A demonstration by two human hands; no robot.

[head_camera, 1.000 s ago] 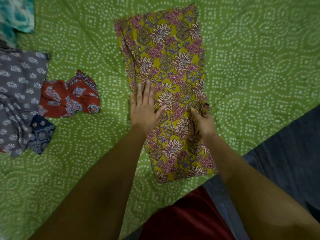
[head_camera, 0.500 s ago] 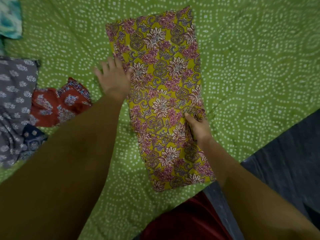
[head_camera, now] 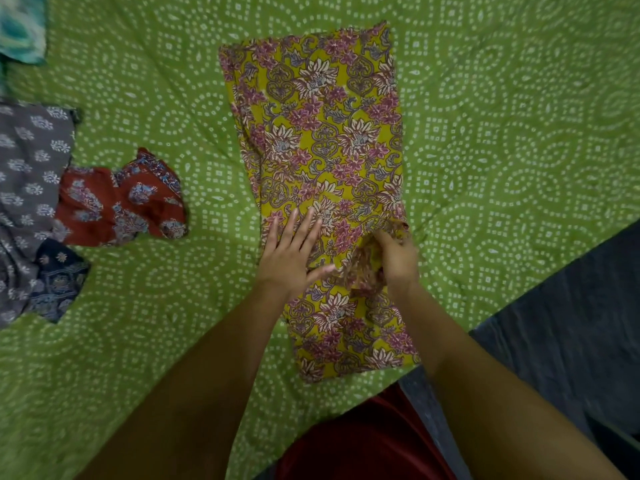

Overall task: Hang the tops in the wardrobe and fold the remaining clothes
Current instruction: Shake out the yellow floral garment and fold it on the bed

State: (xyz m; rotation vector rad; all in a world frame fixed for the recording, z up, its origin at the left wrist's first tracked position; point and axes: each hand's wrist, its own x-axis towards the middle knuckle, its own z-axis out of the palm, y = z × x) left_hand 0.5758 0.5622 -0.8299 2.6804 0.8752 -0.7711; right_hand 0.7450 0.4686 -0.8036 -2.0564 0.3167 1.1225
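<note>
At the far left edge of your view a teal patterned cloth (head_camera: 20, 26) lies at the top corner of the bed, on the green dotted bedspread (head_camera: 519, 116). Below it a grey garment with white floral print (head_camera: 27, 168) runs down the left edge, and a small dark blue printed piece (head_camera: 60, 278) overlaps its lower part. Just beside the grey garment, touching it, sits a crumpled red printed garment (head_camera: 121, 202).

Moving right, well apart from that pile, the yellow floral garment (head_camera: 329, 133) lies stretched out in a long strip in the middle of the bedspread, its near end reaching the bed's edge close to your body.

Your left hand (head_camera: 291, 254) rests flat on the left side of this garment near its middle, fingers straight and slightly spread, pressing the cloth down and holding nothing. Just to its right, your right hand (head_camera: 396, 258) has its fingers curled around a bunched fold of the same yellow fabric at the garment's right edge, lifting it a little off the bed.

At the lower right, past the bed's edge, a dark floor (head_camera: 571, 323) shows, and a dark red cloth (head_camera: 363, 441) on your body fills the bottom centre.
</note>
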